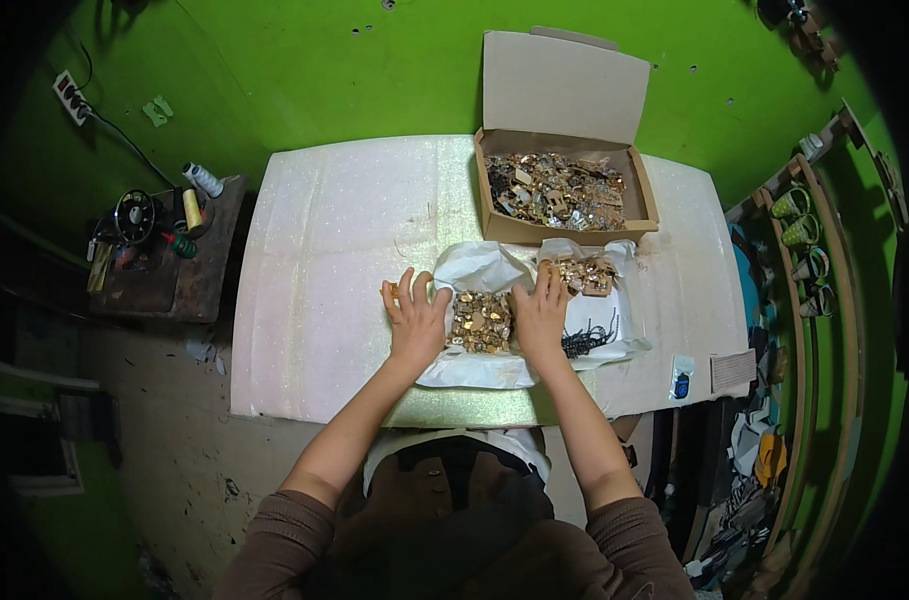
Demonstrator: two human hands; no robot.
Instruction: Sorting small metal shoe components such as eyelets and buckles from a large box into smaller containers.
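White paper point(480, 372) lines a shallow holder on the table, and a pile of small gold-toned metal pieces, like buckles or fittings, point(483, 322) lies in it. My left hand point(416, 315) rests at the left side of this pile with its fingers spread. A small orange-gold bit point(388, 289) shows by its outer fingertips; whether it is held is unclear. On the right side of the pile, my right hand point(543, 312) has its fingers stretched out, partly covering the neighbouring paper-lined holder point(627, 320). That one contains more gold pieces point(587, 276) and dark beaded strands point(587, 341).
Behind stands an open cardboard box point(565, 236) full of mixed metal pieces. A small packet point(682, 378) and a grey piece point(734, 372) lie at the table's right front. To the left is a sewing machine table point(210, 275) with thread spools; a wooden rack point(790, 400) stands right.
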